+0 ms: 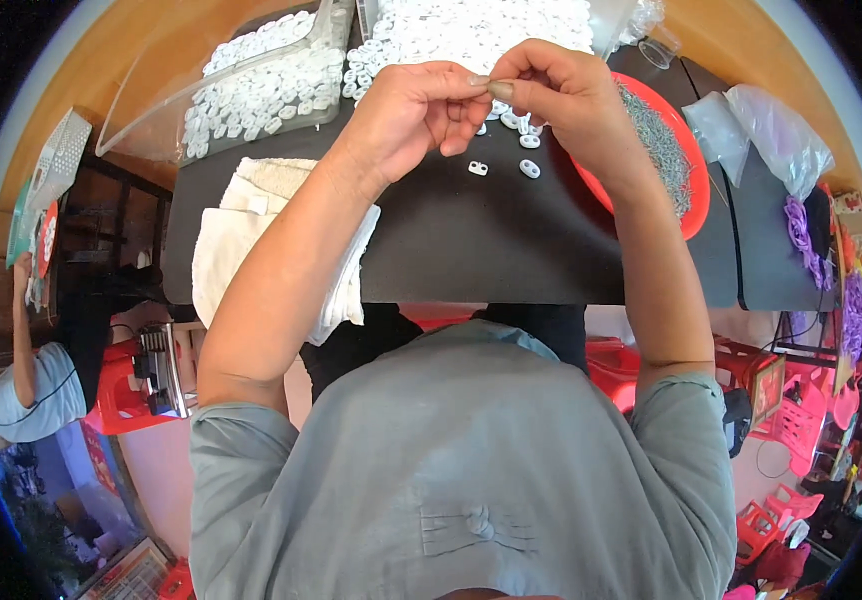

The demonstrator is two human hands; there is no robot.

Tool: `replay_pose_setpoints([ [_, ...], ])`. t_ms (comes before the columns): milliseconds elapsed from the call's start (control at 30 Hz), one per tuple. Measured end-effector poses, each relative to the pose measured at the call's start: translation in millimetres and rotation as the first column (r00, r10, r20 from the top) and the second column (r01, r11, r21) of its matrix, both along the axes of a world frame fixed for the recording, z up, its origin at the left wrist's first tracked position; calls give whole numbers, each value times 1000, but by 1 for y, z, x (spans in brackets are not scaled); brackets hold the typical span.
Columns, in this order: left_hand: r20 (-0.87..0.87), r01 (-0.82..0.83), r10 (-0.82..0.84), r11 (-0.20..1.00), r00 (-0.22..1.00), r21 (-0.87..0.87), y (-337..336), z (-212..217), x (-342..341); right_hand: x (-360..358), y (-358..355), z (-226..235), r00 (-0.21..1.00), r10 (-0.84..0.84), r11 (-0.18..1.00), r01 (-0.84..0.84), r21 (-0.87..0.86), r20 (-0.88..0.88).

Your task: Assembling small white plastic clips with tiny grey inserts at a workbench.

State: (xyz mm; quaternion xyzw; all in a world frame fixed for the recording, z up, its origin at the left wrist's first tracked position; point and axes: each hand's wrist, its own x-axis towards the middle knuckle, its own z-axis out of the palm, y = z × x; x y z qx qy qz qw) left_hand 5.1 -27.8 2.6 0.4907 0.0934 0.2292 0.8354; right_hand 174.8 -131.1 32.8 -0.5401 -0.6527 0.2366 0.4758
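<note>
A dark surface [431, 250] stretches across in front of the person, bearing everything close to the hands. At its far left stands a clear tub [339, 25] partly filled with small white pieces, and beside it, at the far middle, a broad heap [481, 25] of similar ones. A cream cloth [219, 235] lies folded at the left, partly under the left forearm and reaching over the near edge. On the right sits a red bowl [697, 222] of thin grey metal bits [659, 150], partly covered by the right forearm; clear plastic bags [776, 135] lie beyond it. The left hand [416, 110] and right hand [561, 90] meet above the surface, each with thumb and forefinger pinched together; whatever they grip is too hidden to tell. Just below them, a few loose white ovals [530, 169] with two holes lie on the surface, near one smaller black-and-white piece [478, 168].
</note>
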Motion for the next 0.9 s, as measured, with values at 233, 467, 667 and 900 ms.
replay_pose_setpoints([
  [233, -289, 2, 325, 662, 901, 749, -17, 6, 0, 7, -8, 0, 966, -163, 981, 180, 68, -202],
  [467, -388, 270, 315, 359, 866, 894, -20, 1, 1, -1, -15, 8, 972, -169, 982, 180, 50, -166],
  [667, -215, 206, 362, 66, 907, 976, -23, -16, 6, 2, -9, -2, 980, -173, 981, 180, 67, -95],
  [900, -263, 222, 380, 150, 887, 964, -23, -12, 5, 1, -6, -7, 974, -199, 979, 202, 12, -106],
])
